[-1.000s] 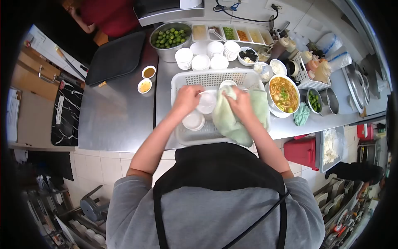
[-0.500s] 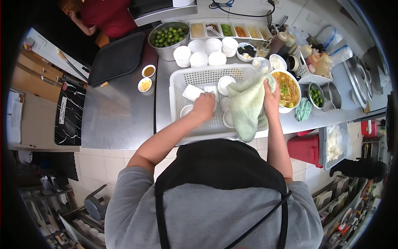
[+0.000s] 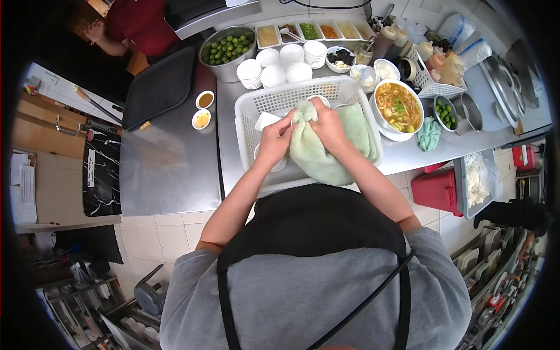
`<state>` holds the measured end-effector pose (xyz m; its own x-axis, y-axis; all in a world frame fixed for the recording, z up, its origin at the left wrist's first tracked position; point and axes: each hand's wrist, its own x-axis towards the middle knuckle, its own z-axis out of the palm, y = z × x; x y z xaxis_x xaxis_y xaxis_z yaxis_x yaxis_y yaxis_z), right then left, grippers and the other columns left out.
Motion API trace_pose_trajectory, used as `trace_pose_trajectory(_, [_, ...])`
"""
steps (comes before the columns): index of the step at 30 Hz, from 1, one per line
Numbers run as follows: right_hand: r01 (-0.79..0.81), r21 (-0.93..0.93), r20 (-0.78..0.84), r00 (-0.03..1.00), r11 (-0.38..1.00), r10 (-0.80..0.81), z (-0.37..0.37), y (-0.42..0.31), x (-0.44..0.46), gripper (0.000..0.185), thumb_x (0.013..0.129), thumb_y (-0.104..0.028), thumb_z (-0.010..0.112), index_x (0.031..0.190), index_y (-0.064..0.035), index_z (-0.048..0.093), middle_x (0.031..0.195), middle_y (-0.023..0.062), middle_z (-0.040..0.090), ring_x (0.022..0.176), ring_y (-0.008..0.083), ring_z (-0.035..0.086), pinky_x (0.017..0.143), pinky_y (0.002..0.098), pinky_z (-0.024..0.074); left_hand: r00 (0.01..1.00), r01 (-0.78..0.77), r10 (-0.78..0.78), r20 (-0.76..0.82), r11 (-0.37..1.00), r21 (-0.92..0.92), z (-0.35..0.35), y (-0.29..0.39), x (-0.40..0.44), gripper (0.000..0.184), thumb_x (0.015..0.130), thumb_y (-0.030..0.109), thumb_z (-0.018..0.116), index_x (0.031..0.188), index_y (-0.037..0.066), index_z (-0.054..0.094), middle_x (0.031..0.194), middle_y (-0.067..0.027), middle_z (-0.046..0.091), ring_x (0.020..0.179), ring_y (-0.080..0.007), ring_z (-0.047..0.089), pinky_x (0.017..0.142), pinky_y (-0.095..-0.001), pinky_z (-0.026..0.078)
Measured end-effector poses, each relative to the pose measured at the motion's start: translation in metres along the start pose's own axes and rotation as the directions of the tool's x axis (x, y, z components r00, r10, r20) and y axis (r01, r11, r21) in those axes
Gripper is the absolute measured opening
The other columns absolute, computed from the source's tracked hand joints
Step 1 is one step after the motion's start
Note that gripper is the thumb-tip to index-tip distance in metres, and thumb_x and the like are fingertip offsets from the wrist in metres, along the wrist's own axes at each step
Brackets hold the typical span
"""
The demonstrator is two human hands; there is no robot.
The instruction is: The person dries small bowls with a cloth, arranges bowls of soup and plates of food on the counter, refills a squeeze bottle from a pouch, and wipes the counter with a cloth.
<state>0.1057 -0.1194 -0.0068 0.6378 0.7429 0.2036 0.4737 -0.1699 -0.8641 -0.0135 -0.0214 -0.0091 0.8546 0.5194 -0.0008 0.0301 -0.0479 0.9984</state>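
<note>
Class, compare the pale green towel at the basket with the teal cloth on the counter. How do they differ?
The pale green towel is held by the left hand and right hand; the teal cloth lies untouched on the counter. The pale green towel looks larger than the teal cloth. The pale green towel is yellower, the teal cloth bluer. Both are bunched fabric.

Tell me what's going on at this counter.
The person in the black apron grips a light green cloth with both the left hand and the right hand, over a white basket. Whether the cloth hides a dish can't be seen. A white dish lies inside the basket, near the left hand. More white dishes stand behind the basket.
</note>
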Motion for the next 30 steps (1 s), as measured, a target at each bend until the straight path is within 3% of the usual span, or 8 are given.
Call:
trace_pose_trajectory(6, [0.015,-0.337,0.090,0.996,0.941,0.016,-0.003,-0.013,-0.004,0.033,0.075,-0.022,0.059,0.100,-0.0010,0.054,0.074,0.0246,0.059,0.074,0.0391,0.058,0.067,0.0438,0.0460,0.996,-0.086,0.086,0.024,0.851,0.518,-0.024,0.009,0.010,0.031,0.072,0.002,0.060,0.103,0.007,0.061,0.091,-0.0074,0.063,0.068,-0.0120,0.058,0.066,-0.0253,0.048])
trace_pose_trajectory(9, [-0.093,-0.247,0.004,0.995,0.965,0.097,-0.024,-0.012,-0.013,0.038,0.079,-0.030,0.057,0.099,0.0026,0.056,0.083,0.0253,0.059,0.078,0.0360,0.059,0.069,0.0406,0.0464,0.992,-0.128,0.105,0.073,0.836,0.533,-0.050,0.009,0.014,0.031,0.068,0.002,0.062,0.098,0.006,0.063,0.082,-0.0058,0.062,0.063,-0.0127,0.056,0.063,-0.0272,0.047])
trace_pose_trajectory(13, [-0.385,0.255,-0.031,0.914,0.887,0.405,-0.096,0.011,-0.020,0.042,0.084,-0.030,0.054,0.110,0.0034,0.051,0.095,0.0145,0.060,0.084,0.0182,0.057,0.076,0.0300,0.0450,0.843,-0.049,-0.322,0.431,0.752,0.657,-0.082,0.006,0.042,0.033,0.065,0.010,0.065,0.098,0.008,0.064,0.080,-0.0107,0.063,0.067,-0.0199,0.059,0.067,-0.0287,0.047])
trace_pose_trajectory(14, [-0.203,0.250,-0.236,0.936,0.947,0.263,-0.102,0.025,-0.022,0.040,0.087,-0.028,0.051,0.115,0.0009,0.048,0.102,0.0129,0.057,0.091,0.0163,0.054,0.078,0.0285,0.0430,0.899,-0.114,-0.226,0.375,0.706,0.699,-0.073,-0.005,0.055,0.034,0.065,0.014,0.066,0.098,0.008,0.064,0.082,-0.0122,0.063,0.070,-0.0223,0.059,0.069,-0.0300,0.047])
trace_pose_trajectory(17, [-0.151,0.537,-0.236,0.917,0.830,0.320,-0.113,0.032,-0.019,0.037,0.089,-0.024,0.047,0.116,-0.0001,0.045,0.105,0.0111,0.054,0.095,0.0151,0.051,0.081,0.0273,0.0407,0.991,-0.128,0.062,0.115,0.618,0.776,-0.013,-0.018,0.081,0.031,0.067,0.023,0.065,0.092,0.005,0.064,0.082,-0.0163,0.062,0.078,-0.0293,0.060,0.073,-0.0357,0.047])
trace_pose_trajectory(23, [-0.008,0.315,-0.350,0.929,0.949,0.124,-0.093,0.007,-0.018,0.043,0.091,-0.030,0.042,0.122,0.0001,0.041,0.118,0.0120,0.047,0.108,0.0192,0.043,0.093,0.0292,0.0316,0.956,-0.286,0.147,0.254,0.266,0.921,0.028,-0.046,0.119,0.017,0.072,0.012,0.060,0.086,0.001,0.057,0.083,-0.0172,0.060,0.078,-0.0312,0.060,0.068,-0.0393,0.049])
trace_pose_trajectory(27, [0.095,0.367,-0.308,0.951,0.925,0.025,-0.076,0.019,-0.009,0.037,0.088,-0.014,0.042,0.123,-0.0032,0.040,0.126,0.0105,0.041,0.117,0.0196,0.036,0.100,0.0288,0.0231,0.908,-0.307,0.381,0.176,0.319,0.897,0.015,-0.008,0.103,0.017,0.070,0.007,0.061,0.085,0.000,0.059,0.078,-0.0166,0.061,0.071,-0.0306,0.061,0.061,-0.0372,0.049])
trace_pose_trajectory(30, [0.209,0.007,-0.312,0.930,0.978,-0.197,-0.042,0.005,0.010,0.039,0.082,-0.012,0.049,0.120,-0.0033,0.042,0.126,0.0150,0.041,0.116,0.0271,0.039,0.097,0.0328,0.0286,0.940,-0.243,0.310,-0.144,0.902,0.357,0.024,0.029,0.068,0.022,0.067,-0.001,0.055,0.088,0.000,0.061,0.066,-0.0121,0.060,0.060,-0.0151,0.059,0.056,-0.0281,0.046])
